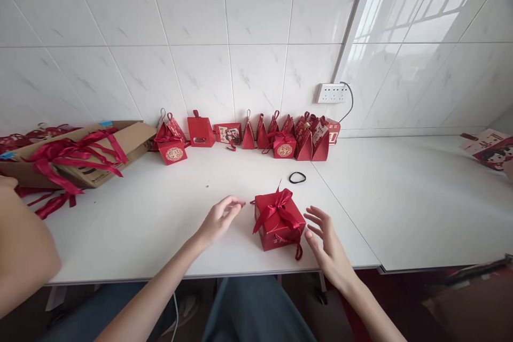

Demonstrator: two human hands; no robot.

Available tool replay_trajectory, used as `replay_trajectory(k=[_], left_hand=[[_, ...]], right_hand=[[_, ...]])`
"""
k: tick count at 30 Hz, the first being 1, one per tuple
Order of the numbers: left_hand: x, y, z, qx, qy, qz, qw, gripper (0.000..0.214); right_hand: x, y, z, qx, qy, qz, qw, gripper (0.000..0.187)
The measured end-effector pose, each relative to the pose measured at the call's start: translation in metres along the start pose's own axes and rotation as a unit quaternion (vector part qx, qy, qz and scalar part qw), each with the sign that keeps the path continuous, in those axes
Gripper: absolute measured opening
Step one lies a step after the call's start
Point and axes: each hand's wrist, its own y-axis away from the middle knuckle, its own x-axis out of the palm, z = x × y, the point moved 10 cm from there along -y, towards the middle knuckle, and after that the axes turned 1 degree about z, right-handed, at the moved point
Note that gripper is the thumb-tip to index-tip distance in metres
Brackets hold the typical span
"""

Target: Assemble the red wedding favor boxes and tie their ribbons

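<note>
A red gift box (277, 223) tied with a red ribbon bow stands on the white table (160, 214) near its front edge. My left hand (219, 218) hovers just left of the box, fingers loosely curled and apart, holding nothing. My right hand (326, 243) is just right of the box, fingers spread, empty; its thumb is close to the box's side and to the ribbon tail hanging at the box's front corner.
A row of several red gift boxes and pouches (280, 139) lines the tiled wall. A black hair tie (297, 177) lies behind the box. A cardboard box with red ribbons (76, 155) sits at left. A wall socket (331, 93) and printed cards (487, 149) are at right. Another person's arm (20, 246) is at the left edge.
</note>
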Motion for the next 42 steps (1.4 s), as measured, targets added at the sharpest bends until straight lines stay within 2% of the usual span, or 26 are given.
replay_trajectory(k=[2, 4, 6, 9, 11, 15, 17, 20, 24, 27, 29, 35, 38, 40, 42], left_hand=[[0.014, -0.007, -0.004, -0.001, 0.036, -0.008, 0.999, 0.048], [0.033, -0.007, -0.012, 0.013, 0.062, 0.016, 0.998, 0.057], [0.041, -0.001, -0.016, 0.026, 0.066, 0.02, 0.997, 0.057], [0.03, 0.01, -0.014, 0.021, 0.044, -0.028, 0.998, 0.048], [0.02, 0.013, -0.012, 0.016, 0.039, -0.06, 0.997, 0.042], [0.012, 0.012, -0.016, 0.018, 0.064, -0.091, 0.994, 0.043], [0.02, 0.009, -0.021, 0.016, 0.077, -0.062, 0.995, 0.044], [0.028, 0.009, -0.031, 0.011, 0.063, -0.034, 0.997, 0.033], [0.011, 0.017, -0.046, 0.023, 0.01, -0.098, 0.995, 0.028], [0.012, 0.024, -0.05, 0.001, 0.028, -0.076, 0.997, 0.031], [0.015, 0.03, -0.049, -0.022, 0.049, -0.067, 0.996, 0.032], [0.024, 0.047, -0.042, -0.07, 0.078, -0.071, 0.992, 0.031], [0.019, 0.054, -0.042, -0.076, 0.089, -0.097, 0.988, 0.029], [0.014, 0.061, -0.043, -0.073, 0.095, -0.126, 0.985, 0.026], [0.01, 0.071, -0.045, -0.07, 0.088, -0.147, 0.983, 0.024]], right_hand=[[0.008, 0.002, 0.007, -0.013, 0.01, 0.016, 1.0, 0.055], [0.017, 0.001, 0.008, -0.015, 0.021, 0.038, 0.999, 0.057], [0.013, -0.003, 0.002, -0.012, 0.027, 0.024, 0.999, 0.054], [-0.016, -0.008, -0.007, -0.001, 0.027, -0.078, 0.997, 0.05], [-0.028, -0.008, -0.011, 0.009, 0.014, -0.104, 0.994, 0.05], [-0.012, -0.006, 0.002, -0.017, -0.017, -0.002, 1.0, 0.054], [0.0, -0.004, 0.011, -0.044, -0.017, 0.055, 0.997, 0.064], [0.011, -0.01, 0.016, -0.068, -0.001, 0.118, 0.991, 0.085], [0.016, -0.03, 0.023, -0.091, 0.021, 0.187, 0.978, 0.104], [0.023, -0.04, 0.029, -0.091, 0.001, 0.237, 0.967, 0.107], [0.029, -0.042, 0.032, -0.08, -0.017, 0.248, 0.965, 0.104], [0.045, -0.023, 0.033, -0.03, -0.023, 0.173, 0.984, 0.088], [0.052, -0.005, 0.033, -0.006, 0.004, 0.132, 0.991, 0.084], [0.049, 0.005, 0.039, -0.02, 0.042, 0.1, 0.994, 0.085], [0.032, 0.014, 0.05, -0.054, 0.086, 0.03, 0.994, 0.081]])
